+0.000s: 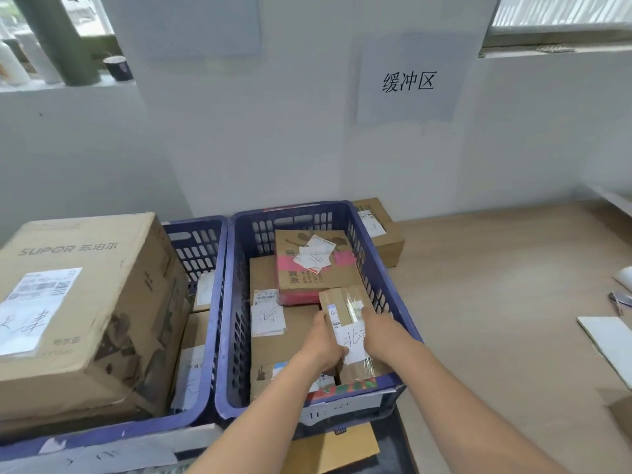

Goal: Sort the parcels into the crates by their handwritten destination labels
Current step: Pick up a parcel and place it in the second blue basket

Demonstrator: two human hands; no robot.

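Both hands hold a small taped cardboard parcel [345, 304] with a white handwritten label inside the right blue crate [236, 268]. My left hand [323, 343] grips its left side and my right hand [379, 328] grips its right side. Under it lies a large flat parcel [273, 343] with a handwritten label, and behind it a box with pink tape [314, 268]. The left blue crate [205, 234] holds a big SUPOR carton [85, 302] and smaller labelled parcels [198, 364].
A cardboard box [383, 230] stands behind the right crate against the white wall. A paper sign [407, 80] hangs on the wall. To the right spreads the wooden tabletop [496, 285], with a white sheet [608, 340] near its right edge.
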